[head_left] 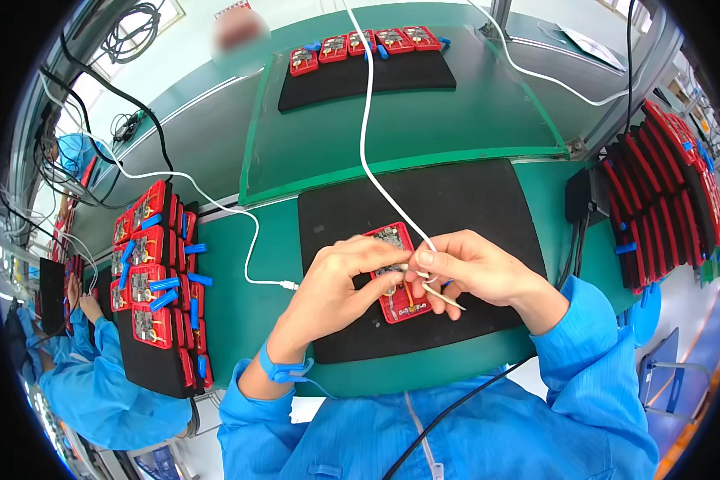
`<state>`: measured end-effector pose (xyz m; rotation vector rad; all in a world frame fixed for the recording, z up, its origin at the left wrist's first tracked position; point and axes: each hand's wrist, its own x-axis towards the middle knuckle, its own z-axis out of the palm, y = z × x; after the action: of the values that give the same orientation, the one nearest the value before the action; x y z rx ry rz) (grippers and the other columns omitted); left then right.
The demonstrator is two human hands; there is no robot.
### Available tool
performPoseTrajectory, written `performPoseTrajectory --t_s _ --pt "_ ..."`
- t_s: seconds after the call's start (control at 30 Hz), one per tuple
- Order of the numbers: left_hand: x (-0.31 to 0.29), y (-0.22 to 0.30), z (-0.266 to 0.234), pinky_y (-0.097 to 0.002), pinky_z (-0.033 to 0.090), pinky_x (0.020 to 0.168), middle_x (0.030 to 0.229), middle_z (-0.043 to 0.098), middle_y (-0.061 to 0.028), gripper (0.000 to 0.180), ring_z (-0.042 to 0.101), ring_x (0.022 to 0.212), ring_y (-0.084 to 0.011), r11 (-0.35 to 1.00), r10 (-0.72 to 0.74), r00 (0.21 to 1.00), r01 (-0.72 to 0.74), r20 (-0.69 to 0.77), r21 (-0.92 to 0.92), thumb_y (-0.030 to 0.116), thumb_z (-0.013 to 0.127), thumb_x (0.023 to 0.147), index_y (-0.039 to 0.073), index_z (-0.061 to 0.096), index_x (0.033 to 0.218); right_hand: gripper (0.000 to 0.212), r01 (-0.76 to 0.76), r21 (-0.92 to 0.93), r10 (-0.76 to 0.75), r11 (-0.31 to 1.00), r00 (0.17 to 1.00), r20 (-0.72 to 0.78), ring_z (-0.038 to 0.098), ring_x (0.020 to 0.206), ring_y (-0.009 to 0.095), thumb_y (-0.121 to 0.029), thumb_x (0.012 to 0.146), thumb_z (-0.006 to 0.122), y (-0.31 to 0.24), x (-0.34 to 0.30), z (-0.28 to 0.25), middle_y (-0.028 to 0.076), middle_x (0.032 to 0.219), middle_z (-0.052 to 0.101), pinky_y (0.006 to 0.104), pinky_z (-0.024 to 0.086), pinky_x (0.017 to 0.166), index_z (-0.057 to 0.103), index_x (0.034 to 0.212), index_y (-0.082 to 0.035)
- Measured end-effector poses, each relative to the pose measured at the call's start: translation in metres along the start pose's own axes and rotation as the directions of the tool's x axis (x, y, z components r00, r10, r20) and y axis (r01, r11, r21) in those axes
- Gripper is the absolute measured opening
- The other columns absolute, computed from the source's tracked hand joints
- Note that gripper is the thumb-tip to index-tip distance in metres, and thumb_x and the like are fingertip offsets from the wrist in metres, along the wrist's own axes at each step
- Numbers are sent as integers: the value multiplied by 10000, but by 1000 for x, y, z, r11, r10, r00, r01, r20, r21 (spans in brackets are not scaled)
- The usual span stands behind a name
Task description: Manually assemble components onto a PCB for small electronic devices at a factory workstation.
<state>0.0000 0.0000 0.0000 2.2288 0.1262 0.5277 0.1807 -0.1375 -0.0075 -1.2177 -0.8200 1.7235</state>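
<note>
A red-framed circuit board (pixel 408 309) lies on the black mat in front of me, its upper part half covered by my fingers. My left hand (pixel 340 276) reaches over its left side, thumb and fingers closed at a small pale part that I cannot make out. Across from it, my right hand (pixel 484 270) has its thumb and fingertips closed on a white cable (pixel 368 152) that comes down from above. A short cream-coloured end (pixel 444 299) sticks out below the right fingers. The fingers of both hands nearly meet over the board.
Stacks of red-framed boards with blue pieces stand at left (pixel 148 280) and right (pixel 664 200). More red boards (pixel 364 44) sit on a far black mat. A loose white plug (pixel 288 285) lies beside my left hand. A co-worker's blue sleeve (pixel 96 352) is at far left.
</note>
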Motion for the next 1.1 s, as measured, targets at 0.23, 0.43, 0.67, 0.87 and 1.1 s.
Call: performPoseTrajectory --t_s 0.23,0.43,0.67,0.87,1.1 --pt "-14 -6 1 -272 498 693 875 670 -103 167 640 797 -180 993 -113 986 107 -123 -51 -40 702 769 9 725 927 315 152 122 -162 981 984 74 667 898 202 -67 904 611 -5 1 6 145 1056 648 302 551 776 542 1190 46" --pt "-23 -7 8 -251 510 724 850 656 -68 141 635 804 -121 856 -324 944 266 -58 -444 -19 692 812 2 708 951 325 217 7 -217 976 976 14 676 925 194 42 851 642 6 10 8 149 1033 675 296 551 803 569 1165 75" --pt "-30 -8 15 -257 510 750 875 616 -72 88 602 809 -125 713 -377 925 262 -41 -650 -55 667 821 -41 649 906 187 495 -477 -649 726 722 -240 671 790 115 8 872 633 9 19 14 80 894 700 259 553 721 650 1058 -1" --pt "-25 -17 23 -228 442 591 774 596 -40 130 544 654 -68 881 -338 931 261 -139 -394 -27 696 790 -25 666 917 172 502 -527 -686 686 687 -238 691 805 157 22 871 616 17 29 14 107 921 678 266 574 676 636 1041 26" --pt "-19 -25 24 -274 459 659 833 612 -56 198 566 747 -151 991 -122 979 110 -161 -80 -52 713 749 1 675 936 156 506 -645 -718 572 690 -95 670 761 159 12 827 665 15 30 7 99 867 647 270 540 646 680 982 -1"
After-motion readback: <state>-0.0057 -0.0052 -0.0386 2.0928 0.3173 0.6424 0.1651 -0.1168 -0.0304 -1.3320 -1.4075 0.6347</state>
